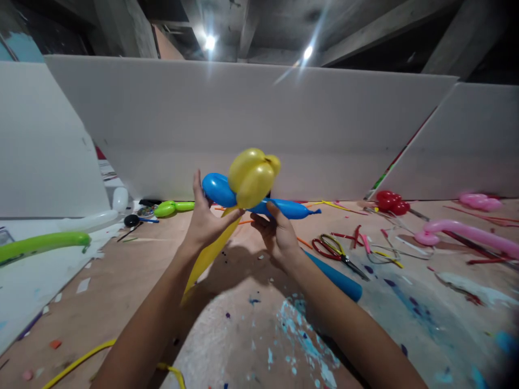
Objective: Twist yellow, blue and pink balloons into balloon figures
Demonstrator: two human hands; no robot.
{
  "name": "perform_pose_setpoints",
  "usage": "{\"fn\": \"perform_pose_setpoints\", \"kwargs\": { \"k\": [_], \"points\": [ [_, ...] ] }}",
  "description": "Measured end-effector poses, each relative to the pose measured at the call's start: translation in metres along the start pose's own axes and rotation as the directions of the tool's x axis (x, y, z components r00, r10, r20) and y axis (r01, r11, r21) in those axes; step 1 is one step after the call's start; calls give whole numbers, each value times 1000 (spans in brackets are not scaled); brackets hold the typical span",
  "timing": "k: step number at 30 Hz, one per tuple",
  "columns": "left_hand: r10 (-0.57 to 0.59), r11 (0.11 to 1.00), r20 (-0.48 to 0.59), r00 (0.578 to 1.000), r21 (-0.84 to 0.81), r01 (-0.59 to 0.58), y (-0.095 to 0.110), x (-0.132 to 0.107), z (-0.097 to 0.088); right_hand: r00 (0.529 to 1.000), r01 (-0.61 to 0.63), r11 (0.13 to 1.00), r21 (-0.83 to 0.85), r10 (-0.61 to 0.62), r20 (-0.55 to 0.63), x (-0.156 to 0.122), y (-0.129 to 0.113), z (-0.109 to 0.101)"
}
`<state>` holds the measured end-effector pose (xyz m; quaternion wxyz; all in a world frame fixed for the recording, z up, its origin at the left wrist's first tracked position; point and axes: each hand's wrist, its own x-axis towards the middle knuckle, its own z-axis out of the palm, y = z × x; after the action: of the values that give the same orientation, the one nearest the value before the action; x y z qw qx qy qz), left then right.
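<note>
A twisted balloon figure is held up in front of me, joining a yellow balloon (253, 181) with rounded bubbles to a blue balloon (219, 189). My left hand (206, 224) cups the blue bubble at its left end, thumb stretched across the twist beneath the yellow bubbles. From below right, my right hand (279, 235) grips the blue balloon's thinner section between thumb and fingers. That section tapers to a knotted tip on the right. A long yellow tail hangs down from the twist, passing behind my left forearm.
Red-handled scissors (338, 254) and a blue tube (334, 275) lie right of my hands, near balloon scraps. Red (391, 202) and pink balloons (466, 229) rest farther right. Green balloons (44, 246) and a black-bulbed tool (132, 220) lie left. A white panel (162, 124) stands behind.
</note>
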<state>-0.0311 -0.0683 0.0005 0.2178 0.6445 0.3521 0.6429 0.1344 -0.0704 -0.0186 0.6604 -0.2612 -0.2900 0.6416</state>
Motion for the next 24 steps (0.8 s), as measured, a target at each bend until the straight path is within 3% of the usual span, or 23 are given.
{"fn": "perform_pose_setpoints", "kwargs": {
  "k": [4, 9, 11, 12, 13, 15, 17, 19, 21, 24],
  "points": [
    [-70, 987, -81, 994, 140, 80, -7, 2, -6, 988, 146, 989, -11, -145, 46, -2, -11, -2],
    [7, 962, -152, 988, 269, 35, 14, -5, -9, 982, 67, 995, 73, -79, 171, -4, -21, -4],
    [-33, 945, -106, 994, 319, 65, 24, -7, -11, 974, 46, 995, 84, -63, 216, -7, -22, -3],
    [-95, 946, -32, 995, 309, 100, 27, -7, -12, 970, 37, 997, 68, -52, 239, -8, -21, -2],
    [-172, 954, 66, 983, 261, 149, 29, -8, -13, 963, 29, 999, 33, -36, 267, -10, -18, -1],
    [-299, 954, 287, 910, 72, 291, 28, -8, -14, 945, 23, 997, -80, 5, 327, -14, -12, 0],
    [-343, 891, 421, 839, -135, 432, 23, -10, -11, 940, 88, 974, -208, -12, 340, -18, -4, 0],
    [-372, 823, 420, 828, -264, 503, 18, -12, -4, 943, 206, 918, -339, -94, 319, -20, 1, -2],
    [-418, 786, 335, 845, -333, 521, 12, -13, 4, 939, 304, 834, -461, -181, 293, -21, 1, -5],
    [-481, 742, 246, 842, -398, 540, 5, -13, 10, 918, 380, 708, -595, -210, 336, -20, -4, -9]
  ]
}}
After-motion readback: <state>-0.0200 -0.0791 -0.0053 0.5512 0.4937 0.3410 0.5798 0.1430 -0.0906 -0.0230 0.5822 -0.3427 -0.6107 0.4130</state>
